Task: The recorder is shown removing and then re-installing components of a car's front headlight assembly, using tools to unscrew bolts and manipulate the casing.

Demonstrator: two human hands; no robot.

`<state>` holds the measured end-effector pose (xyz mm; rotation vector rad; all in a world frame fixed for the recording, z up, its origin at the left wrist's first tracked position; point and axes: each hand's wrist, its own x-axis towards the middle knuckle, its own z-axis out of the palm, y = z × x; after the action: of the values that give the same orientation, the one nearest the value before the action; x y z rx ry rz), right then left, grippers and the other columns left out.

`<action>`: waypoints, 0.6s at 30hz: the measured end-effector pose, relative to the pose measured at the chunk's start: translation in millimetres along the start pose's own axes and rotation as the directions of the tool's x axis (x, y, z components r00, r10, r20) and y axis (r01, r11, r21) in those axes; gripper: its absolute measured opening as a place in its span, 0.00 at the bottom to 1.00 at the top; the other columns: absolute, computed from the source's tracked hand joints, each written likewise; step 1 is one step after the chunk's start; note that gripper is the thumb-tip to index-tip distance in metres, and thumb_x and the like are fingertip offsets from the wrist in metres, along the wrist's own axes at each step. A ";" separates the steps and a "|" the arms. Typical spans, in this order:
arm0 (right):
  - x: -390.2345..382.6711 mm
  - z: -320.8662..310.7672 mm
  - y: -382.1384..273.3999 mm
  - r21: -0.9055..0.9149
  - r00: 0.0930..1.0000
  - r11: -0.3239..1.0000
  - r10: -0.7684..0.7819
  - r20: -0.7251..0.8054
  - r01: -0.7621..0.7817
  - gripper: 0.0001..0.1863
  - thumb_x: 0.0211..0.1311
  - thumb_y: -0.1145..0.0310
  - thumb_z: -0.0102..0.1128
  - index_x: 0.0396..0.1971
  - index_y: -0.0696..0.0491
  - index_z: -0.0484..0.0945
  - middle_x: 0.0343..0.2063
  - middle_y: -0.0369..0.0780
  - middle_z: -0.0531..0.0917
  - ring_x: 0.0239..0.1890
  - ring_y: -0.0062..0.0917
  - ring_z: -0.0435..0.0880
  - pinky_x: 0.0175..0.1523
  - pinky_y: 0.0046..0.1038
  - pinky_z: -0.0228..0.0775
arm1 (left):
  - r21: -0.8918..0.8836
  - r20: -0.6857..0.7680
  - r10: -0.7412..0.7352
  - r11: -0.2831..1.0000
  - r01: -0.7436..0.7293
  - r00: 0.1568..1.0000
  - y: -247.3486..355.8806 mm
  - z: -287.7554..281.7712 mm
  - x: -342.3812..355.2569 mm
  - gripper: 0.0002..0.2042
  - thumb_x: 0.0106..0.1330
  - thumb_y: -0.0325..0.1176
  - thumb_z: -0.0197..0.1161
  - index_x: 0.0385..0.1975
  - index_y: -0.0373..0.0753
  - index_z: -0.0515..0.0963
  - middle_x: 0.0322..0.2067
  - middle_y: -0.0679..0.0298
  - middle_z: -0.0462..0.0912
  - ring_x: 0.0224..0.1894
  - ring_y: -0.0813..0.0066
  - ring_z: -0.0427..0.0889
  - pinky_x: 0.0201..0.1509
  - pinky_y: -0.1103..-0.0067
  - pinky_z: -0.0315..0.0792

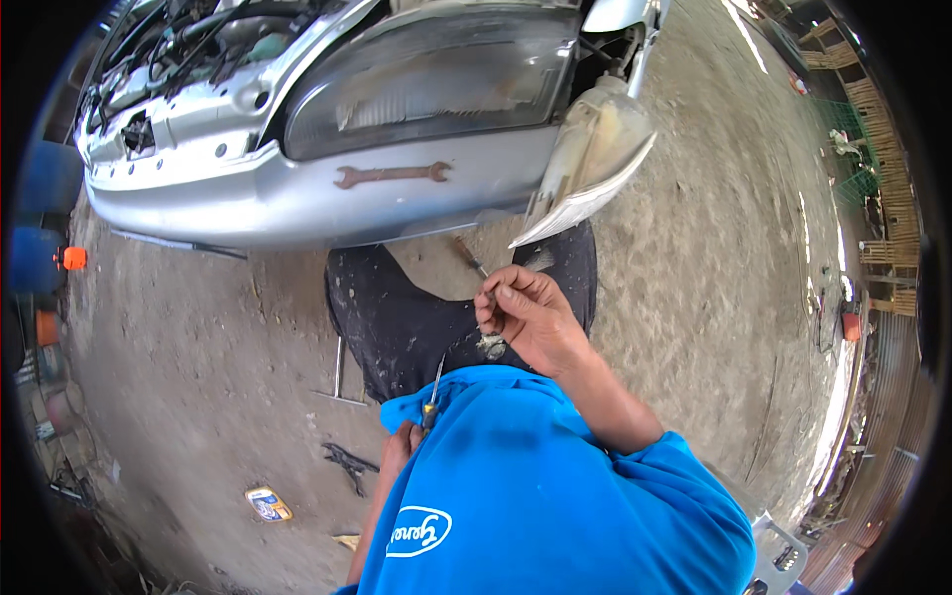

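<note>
My left hand [399, 448] is low at my left side, partly hidden by my blue shirt. Its fingers are closed round a screwdriver [431, 412] with a yellow and black handle, its thin blade pointing up. My right hand [540, 322] is raised over my lap with thumb and fingertips pinched together; whatever they hold is too small to make out. Just beyond those fingers shows a brown-handled tool [466, 253] with a metal shaft; I cannot tell if the hand touches it. A rusty open-end wrench [392, 175] rests on the silver bumper [327, 203] in front of me.
Above the bumper is a cloudy headlight [436, 89]; a loose-looking corner lamp [595, 149] juts out at its right. On the dirt floor to my left lie a T-handle wrench [339, 382], dark pliers-like tools [349, 466] and a yellow-and-white container [268, 504]. A plastic chair [781, 555] stands behind me.
</note>
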<state>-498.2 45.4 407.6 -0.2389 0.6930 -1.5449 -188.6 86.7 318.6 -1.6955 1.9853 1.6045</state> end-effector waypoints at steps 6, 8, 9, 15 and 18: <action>-4.3 15.5 -9.7 -0.073 0.995 0.995 -0.059 0.076 0.064 0.07 0.66 0.71 0.55 0.39 0.58 0.77 0.34 0.41 0.82 0.35 0.24 0.82 0.41 0.26 0.76 | -0.219 -0.188 0.054 0.971 -0.096 0.981 29.1 -27.4 -33.3 0.10 0.70 0.34 0.48 0.41 0.34 0.71 0.31 0.52 0.79 0.26 0.63 0.79 0.31 0.70 0.72; -0.9 22.7 -13.4 -0.053 0.992 0.995 -0.084 0.094 0.089 0.07 0.66 0.70 0.56 0.39 0.58 0.77 0.34 0.41 0.82 0.36 0.24 0.82 0.42 0.27 0.76 | -0.406 -0.187 0.010 0.910 -0.087 0.982 65.4 -58.5 -50.9 0.08 0.69 0.30 0.50 0.44 0.35 0.68 0.28 0.58 0.77 0.24 0.77 0.76 0.28 0.81 0.70; 0.2 27.4 -15.9 -0.036 0.989 0.994 -0.094 0.113 0.099 0.08 0.66 0.70 0.56 0.39 0.58 0.77 0.34 0.41 0.82 0.36 0.24 0.82 0.42 0.27 0.75 | -0.523 -0.198 -0.006 0.846 -0.101 0.980 80.5 -69.8 -57.4 0.09 0.68 0.28 0.51 0.45 0.36 0.66 0.26 0.60 0.75 0.23 0.82 0.73 0.27 0.86 0.68; 9.3 57.3 -53.8 0.081 0.916 0.945 -0.328 0.230 0.318 0.08 0.68 0.70 0.51 0.40 0.58 0.74 0.39 0.42 0.79 0.44 0.29 0.81 0.48 0.30 0.77 | -0.170 -0.552 0.394 0.810 -0.562 0.735 161.6 -96.2 -45.2 0.13 0.58 0.25 0.63 0.42 0.35 0.73 0.34 0.59 0.79 0.26 0.79 0.75 0.30 0.82 0.70; 16.4 58.9 -73.1 0.140 0.873 0.921 -0.389 0.294 0.363 0.08 0.69 0.70 0.51 0.41 0.58 0.74 0.40 0.42 0.78 0.44 0.29 0.80 0.48 0.28 0.79 | 0.070 -0.577 0.576 0.742 -0.667 0.579 198.8 -105.2 -33.3 0.14 0.54 0.25 0.66 0.41 0.34 0.77 0.35 0.57 0.81 0.30 0.72 0.80 0.35 0.80 0.73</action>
<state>-528.8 9.8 490.5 -0.5772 0.3373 -1.8476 -270.5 1.9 512.9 -1.7849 3.1393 1.5465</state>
